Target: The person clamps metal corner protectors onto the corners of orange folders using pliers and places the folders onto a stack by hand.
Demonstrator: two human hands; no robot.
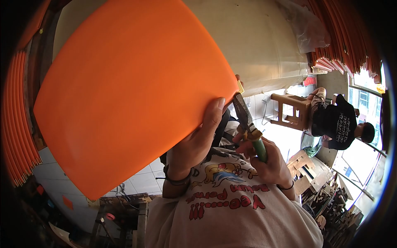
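Observation:
A large orange sheet-like panel (pixel 136 95) with rounded edges fills the left and middle of the view. My left hand (pixel 196 142) is closed on its near right edge, thumb on the upper face, most fingers hidden beneath. In my right hand (pixel 266 159) is a pair of pliers (pixel 244 113) with green and yellow handles. The plier jaws are at the panel's right corner, beside a small gold-coloured metal piece (pixel 240 87). Whether the jaws grip that piece, I cannot make out.
Beyond the panel lies a wide tan surface (pixel 256 45). Stacks of orange panels stand at far left (pixel 18 120) and upper right (pixel 347 33). At right a person in a black shirt (pixel 337 122) sits on a brown stool (pixel 291 110). Scrap pieces (pixel 331 206) are heaped lower right.

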